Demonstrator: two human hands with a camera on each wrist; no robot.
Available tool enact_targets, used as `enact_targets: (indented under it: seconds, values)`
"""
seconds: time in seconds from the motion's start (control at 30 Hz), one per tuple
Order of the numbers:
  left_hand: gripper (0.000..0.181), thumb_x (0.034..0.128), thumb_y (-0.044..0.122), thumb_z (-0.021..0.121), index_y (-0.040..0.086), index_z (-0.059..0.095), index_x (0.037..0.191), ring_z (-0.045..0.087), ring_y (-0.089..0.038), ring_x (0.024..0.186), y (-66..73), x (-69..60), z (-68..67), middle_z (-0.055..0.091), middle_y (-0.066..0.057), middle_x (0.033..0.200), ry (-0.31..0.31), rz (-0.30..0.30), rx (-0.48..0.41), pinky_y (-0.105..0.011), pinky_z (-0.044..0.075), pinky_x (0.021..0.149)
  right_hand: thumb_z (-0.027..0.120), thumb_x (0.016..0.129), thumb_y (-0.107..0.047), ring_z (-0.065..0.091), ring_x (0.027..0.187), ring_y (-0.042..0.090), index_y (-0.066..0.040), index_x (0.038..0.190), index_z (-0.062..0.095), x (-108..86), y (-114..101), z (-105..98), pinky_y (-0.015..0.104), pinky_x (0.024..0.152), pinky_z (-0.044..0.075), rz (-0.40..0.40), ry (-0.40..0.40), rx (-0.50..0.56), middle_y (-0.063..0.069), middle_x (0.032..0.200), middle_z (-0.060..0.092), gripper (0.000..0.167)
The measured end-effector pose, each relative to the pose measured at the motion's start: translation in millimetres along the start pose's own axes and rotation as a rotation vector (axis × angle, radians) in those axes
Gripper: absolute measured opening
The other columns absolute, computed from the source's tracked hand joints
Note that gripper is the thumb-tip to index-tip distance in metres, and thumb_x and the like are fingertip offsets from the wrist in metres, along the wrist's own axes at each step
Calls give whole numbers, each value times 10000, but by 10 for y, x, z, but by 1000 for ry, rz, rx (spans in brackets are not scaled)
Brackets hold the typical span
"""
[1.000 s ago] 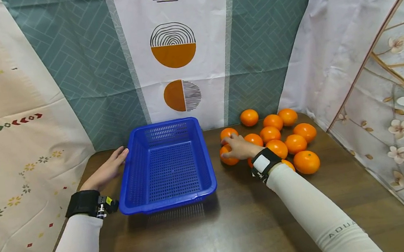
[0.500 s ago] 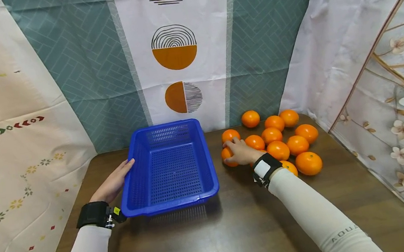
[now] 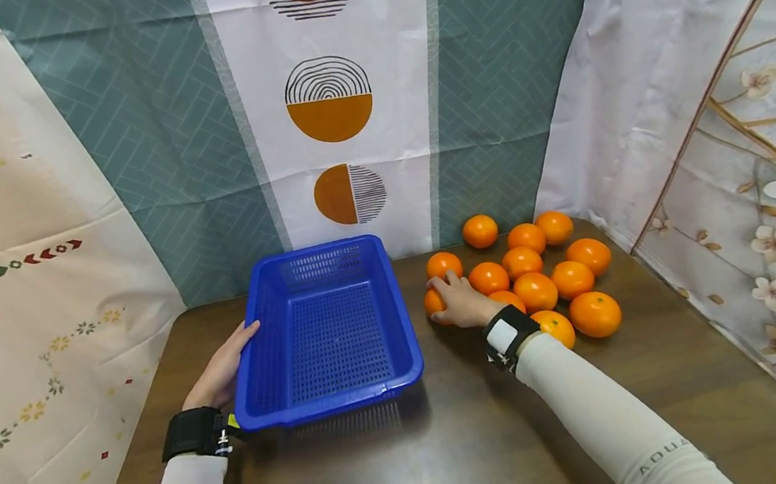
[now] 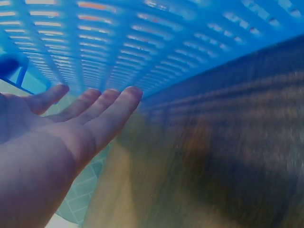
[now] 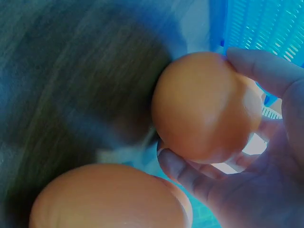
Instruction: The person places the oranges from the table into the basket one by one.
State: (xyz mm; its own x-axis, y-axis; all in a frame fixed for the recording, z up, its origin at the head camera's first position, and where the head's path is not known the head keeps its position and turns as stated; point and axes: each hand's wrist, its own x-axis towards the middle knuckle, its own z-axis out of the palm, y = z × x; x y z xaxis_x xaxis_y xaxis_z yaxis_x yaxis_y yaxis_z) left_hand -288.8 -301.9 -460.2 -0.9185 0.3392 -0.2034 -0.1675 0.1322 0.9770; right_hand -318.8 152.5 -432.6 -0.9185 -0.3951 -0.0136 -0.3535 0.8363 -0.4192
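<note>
A blue perforated basket (image 3: 338, 343) stands on the wooden table, with nothing inside it. At its left side my left hand (image 3: 221, 366) lies with the fingers fairly straight, fingertips touching the outer wall; the left wrist view shows the hand (image 4: 71, 123) beneath the slotted wall (image 4: 156, 42). Right of the basket, my right hand (image 3: 462, 300) curls round an orange (image 3: 434, 301) at the near left of a group of oranges. In the right wrist view the thumb and fingers of the hand (image 5: 256, 156) surround that orange (image 5: 204, 107), and another orange (image 5: 109, 199) lies beside it.
Several oranges (image 3: 535, 291) cluster at the table's back right, one (image 3: 444, 265) just behind my right hand. Patterned cloth (image 3: 347, 199) hangs along the table's back edge, with more cloth on the left (image 3: 44, 313) and right (image 3: 739, 234).
My left hand has moved right and nearer, from beside the basket's rim to against its side wall. My right fingers have closed further round the orange. The whole view has shifted slightly.
</note>
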Motion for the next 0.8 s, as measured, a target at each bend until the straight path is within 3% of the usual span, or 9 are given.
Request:
enact_targets:
  seconds: [0.27, 0.43, 0.67, 0.8]
  values:
    - [696, 1129, 514, 315, 283, -43, 1680, 536, -309, 1283, -81, -77, 24, 218, -254, 1648, 12, 43, -102, -405, 558, 935, 753, 969, -169, 487, 1138, 483, -26, 1433, 484, 31, -41, 95, 558, 1002, 484, -16, 38, 0, 294, 1350, 417, 556]
    - [668, 1137, 486, 314, 274, -9, 1682, 594, -271, 1212, -96, -58, 38, 286, -248, 1588, 36, 62, -150, -403, 574, 907, 746, 967, -168, 481, 1136, 488, -25, 1427, 485, 30, -40, 112, 575, 1002, 479, -23, 65, 15, 299, 1369, 409, 548]
    - [663, 1132, 486, 340, 278, 30, 1680, 563, -311, 1238, -138, -10, 116, 314, -223, 1582, 70, 71, -188, -414, 566, 909, 753, 952, -169, 480, 1104, 490, -30, 1404, 494, -14, 37, 151, 583, 970, 483, -43, 104, 22, 296, 1342, 413, 539]
    - [649, 1126, 491, 368, 240, 104, 1664, 605, -290, 1195, -112, 15, 153, 411, -204, 1507, 89, 74, -207, -409, 577, 888, 752, 951, -167, 476, 1092, 483, -33, 1401, 494, -23, 78, 184, 580, 962, 482, -47, 125, 28, 296, 1336, 416, 536]
